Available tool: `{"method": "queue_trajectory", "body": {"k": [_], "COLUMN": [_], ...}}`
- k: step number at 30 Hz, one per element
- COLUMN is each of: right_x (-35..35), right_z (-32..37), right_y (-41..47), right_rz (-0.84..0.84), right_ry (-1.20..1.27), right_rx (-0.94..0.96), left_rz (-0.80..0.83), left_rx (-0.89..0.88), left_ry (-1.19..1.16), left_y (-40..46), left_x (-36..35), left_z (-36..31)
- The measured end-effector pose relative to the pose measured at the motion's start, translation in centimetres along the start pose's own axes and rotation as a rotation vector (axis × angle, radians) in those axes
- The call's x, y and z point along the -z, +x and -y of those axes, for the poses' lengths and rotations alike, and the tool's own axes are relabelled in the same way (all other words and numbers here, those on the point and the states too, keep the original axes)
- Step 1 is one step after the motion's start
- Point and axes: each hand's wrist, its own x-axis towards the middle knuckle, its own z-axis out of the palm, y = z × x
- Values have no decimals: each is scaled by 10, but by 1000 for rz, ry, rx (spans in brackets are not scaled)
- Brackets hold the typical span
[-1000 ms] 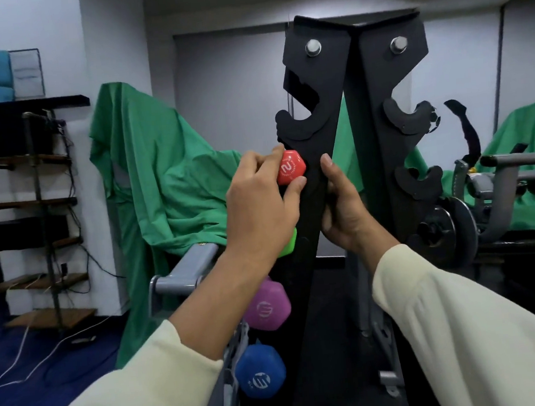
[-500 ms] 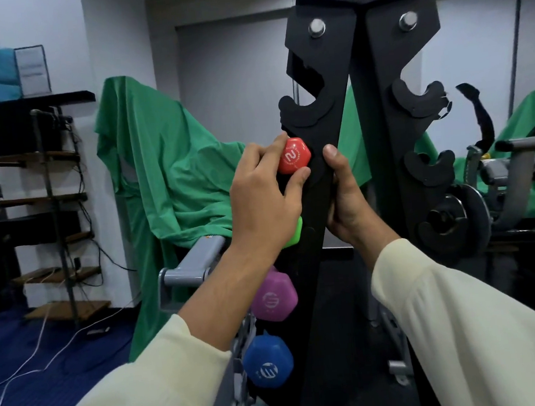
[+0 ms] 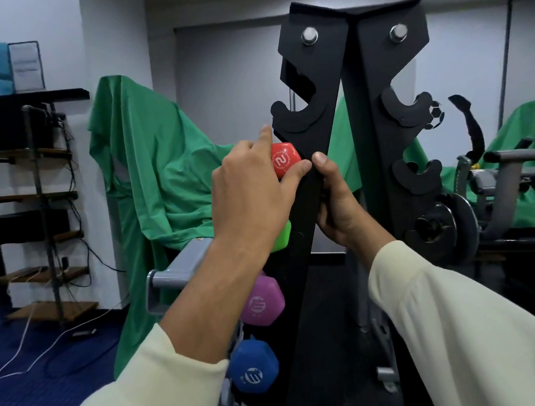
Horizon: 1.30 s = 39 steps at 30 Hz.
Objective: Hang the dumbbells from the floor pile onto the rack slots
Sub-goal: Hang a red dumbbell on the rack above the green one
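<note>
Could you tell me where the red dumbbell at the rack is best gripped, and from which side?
Grip the red dumbbell by its flat-sided end, coming from the left of the black rack. That end sticks out clear on the left, and its flats give fingers purchase; the bar is hidden behind the upright. The left hand already holds it so, while the right hand holds the upright.

The person's left hand (image 3: 252,191) grips the red hexagonal dumbbell head marked 2 (image 3: 284,160) against the left edge of the tall black steel rack (image 3: 313,108). The right hand (image 3: 337,203) curls round that upright. Below hang green (image 3: 282,236), purple (image 3: 262,300) and blue (image 3: 254,366) dumbbell heads along the same edge.
</note>
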Motion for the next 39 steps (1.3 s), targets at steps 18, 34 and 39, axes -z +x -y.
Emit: {"method": "queue_trajectory", "body": {"k": [18,34,39], "right_x": [-2,-12,-11], "right_z": [-11,-4,-3], "right_y": [1,-11,-10], "right_rz": [17,7,16], "right_ry": [33,5,14], "right_rx": [53,44,39], "left_rz": [-59,3,32], "left_rx": [16,-22,-33], "left_ry": [-142,-113,-156], "left_y": [-8,-9,-7], "left_x": [-22,-15,-15], "left_z": [3,6,13]}}
